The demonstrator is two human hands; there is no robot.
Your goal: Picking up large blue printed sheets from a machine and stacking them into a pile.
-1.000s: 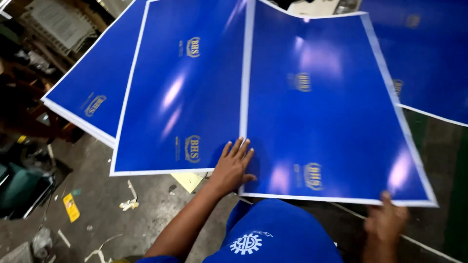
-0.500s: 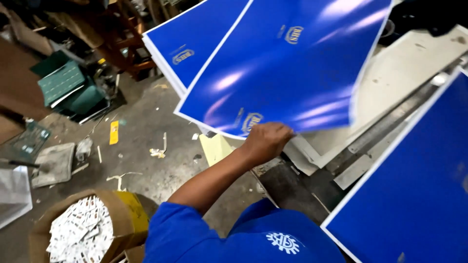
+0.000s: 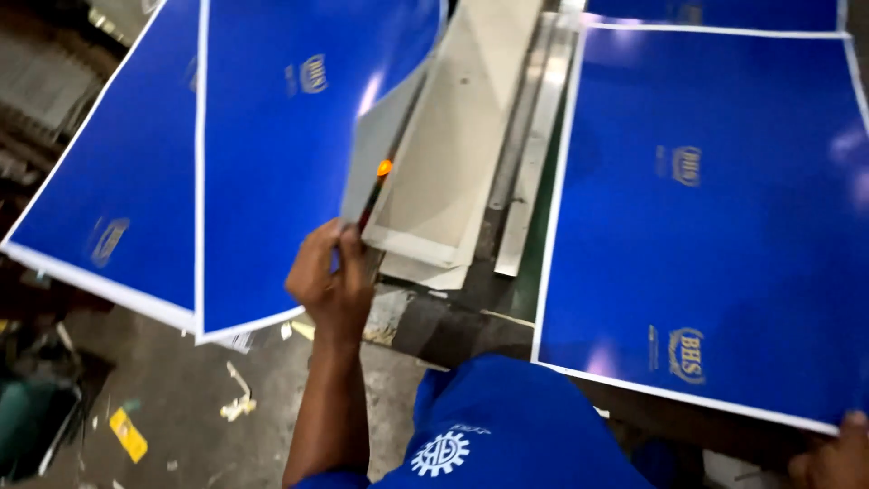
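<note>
My left hand (image 3: 330, 281) grips the lower corner of a glossy blue sheet with a white border (image 3: 290, 154), which curls upward and shows its grey back. This sheet lies over a stack of matching blue sheets (image 3: 100, 199) at the left. At the right, a second blue sheet (image 3: 724, 217) lies flat. My right hand (image 3: 833, 457) sits at that sheet's near right corner, mostly cut off by the frame edge; whether it grips the sheet is not visible. My blue sleeve and shirt (image 3: 507, 426) fill the bottom centre.
Between the two sheets lie pale grey boards (image 3: 453, 154) and a metal rail (image 3: 534, 154) on a green-edged work surface. The concrete floor at the lower left holds paper scraps (image 3: 237, 398), a yellow piece (image 3: 127, 433) and a dark green object (image 3: 27, 435).
The view has swung right. My left hand has slid to the sheet's corner and lifted it into a curl. The right-hand blue sheet now lies flat in full view.
</note>
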